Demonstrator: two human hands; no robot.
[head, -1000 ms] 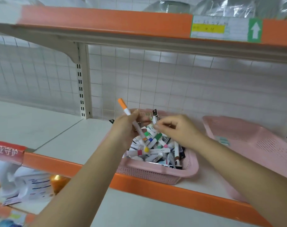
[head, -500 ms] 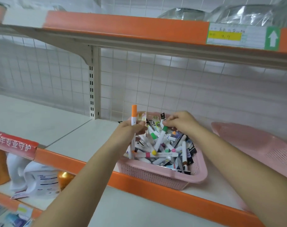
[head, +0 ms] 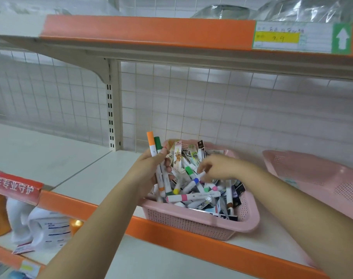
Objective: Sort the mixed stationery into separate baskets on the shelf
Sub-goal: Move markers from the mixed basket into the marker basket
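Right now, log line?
left hand: grips orange marker, green marker | right hand: in mixed basket, grasp unclear | side basket: apart, right

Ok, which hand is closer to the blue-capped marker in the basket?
Right. The right hand is just above the blue-capped marker, fingertips close to its cap. The left hand is at the basket's left edge, gripping two markers.

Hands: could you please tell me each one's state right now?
Left hand: gripping an orange-capped white marker and a green-capped white marker.
Right hand: curled inside the pink perforated plastic basket; grasp cannot be told.
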